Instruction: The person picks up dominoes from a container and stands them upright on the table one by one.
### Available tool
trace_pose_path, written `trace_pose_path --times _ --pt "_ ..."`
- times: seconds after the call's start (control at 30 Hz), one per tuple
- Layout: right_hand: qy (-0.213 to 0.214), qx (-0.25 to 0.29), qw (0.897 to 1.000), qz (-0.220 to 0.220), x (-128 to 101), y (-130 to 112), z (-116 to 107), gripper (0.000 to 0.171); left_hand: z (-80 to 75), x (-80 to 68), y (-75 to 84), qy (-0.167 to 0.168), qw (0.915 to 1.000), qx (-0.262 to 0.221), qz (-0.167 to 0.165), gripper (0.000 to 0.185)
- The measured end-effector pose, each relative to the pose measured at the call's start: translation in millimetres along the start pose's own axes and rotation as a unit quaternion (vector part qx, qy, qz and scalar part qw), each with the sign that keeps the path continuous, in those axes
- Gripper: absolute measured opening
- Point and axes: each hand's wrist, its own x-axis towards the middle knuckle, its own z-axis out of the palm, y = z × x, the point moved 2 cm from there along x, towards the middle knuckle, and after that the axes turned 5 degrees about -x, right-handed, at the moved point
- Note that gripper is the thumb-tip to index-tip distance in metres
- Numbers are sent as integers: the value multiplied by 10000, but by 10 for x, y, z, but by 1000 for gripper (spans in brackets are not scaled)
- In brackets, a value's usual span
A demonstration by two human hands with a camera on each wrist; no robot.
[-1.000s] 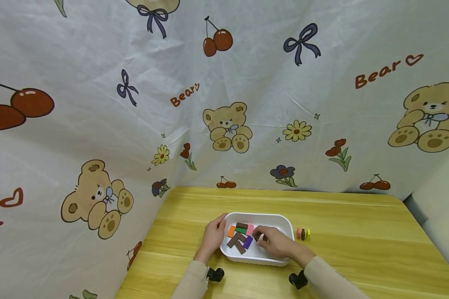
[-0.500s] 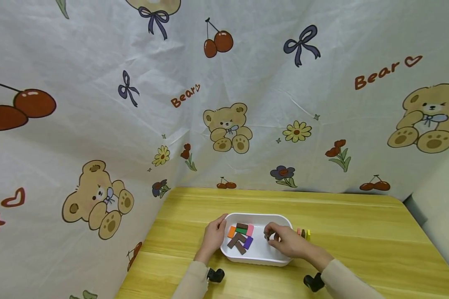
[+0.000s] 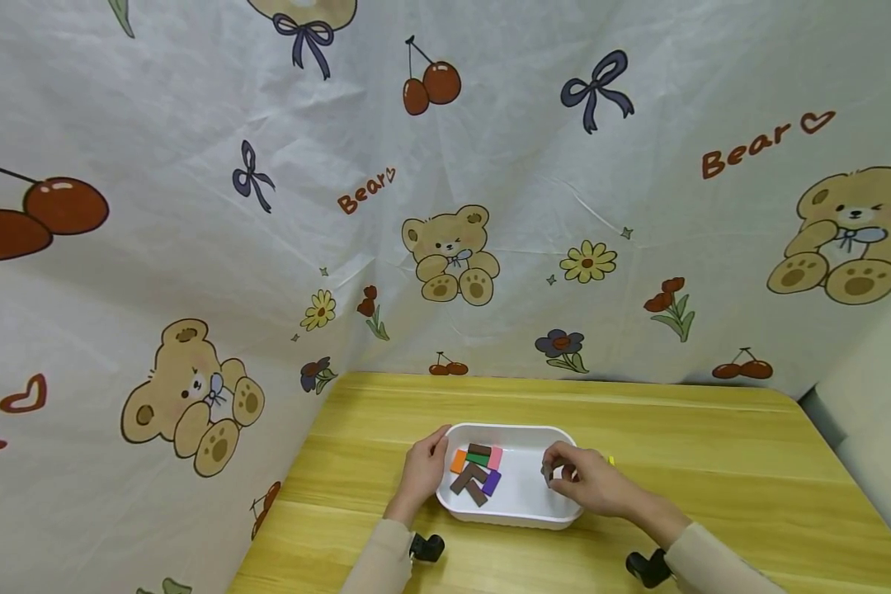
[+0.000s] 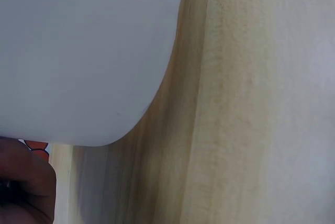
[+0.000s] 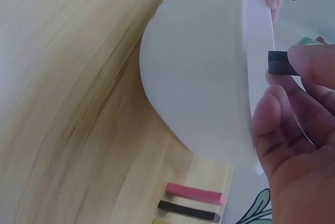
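While right hand (image 3: 582, 481) pinches dark block (image 5: 281, 62) at fingertips above white tray's (image 3: 516, 516) right rim, thin grip may slip, block dropping outside onto worktop (image 3: 713, 462); left hand (image 3: 423, 470), fingers relaxed, steadies tray's left edge; loose hold lets tray slide

A makeshift home-style recording booth. A cartoon bear-print cloth (image 3: 445, 206) curtains the wooden table (image 3: 713, 462) from nine to three o'clock
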Motion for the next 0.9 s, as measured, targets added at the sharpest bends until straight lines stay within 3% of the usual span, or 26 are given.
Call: trace_pose_path --times 0.23,0.57,0.9 --pt "173 225 9995 131 -93 60 -91 17 -31 -44 97 -16 9998 -193 19 37" --pt "363 172 9985 374 -234 161 -258 18 6 31 -50 -38 10000 -73 -17 37" --pt "514 -10 9965 662 -363 301 -358 17 8 42 -65 -9 10000 23 92 36"
